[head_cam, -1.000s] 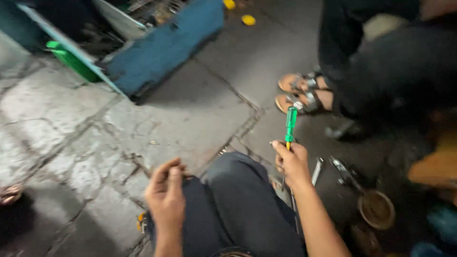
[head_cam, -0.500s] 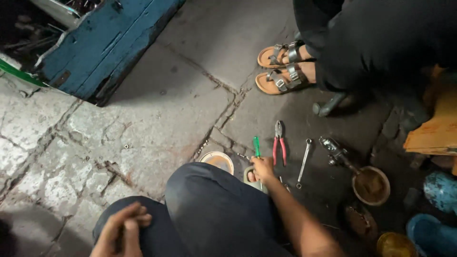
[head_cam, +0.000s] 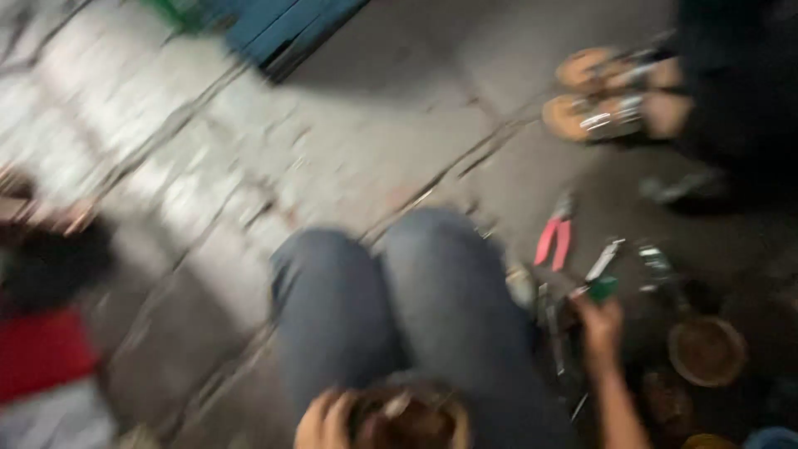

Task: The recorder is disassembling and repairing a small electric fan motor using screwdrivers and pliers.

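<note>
Right hand [head_cam: 600,320] outstretched low, clenched around a green-handled tool [head_cam: 602,288] beside red pliers [head_cam: 553,241].

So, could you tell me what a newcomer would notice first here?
Probably the red-handled pliers on the dark ground right of the person's knees. Just below them, the right hand grips something green. Another person's sandalled feet stand at upper right.
</note>
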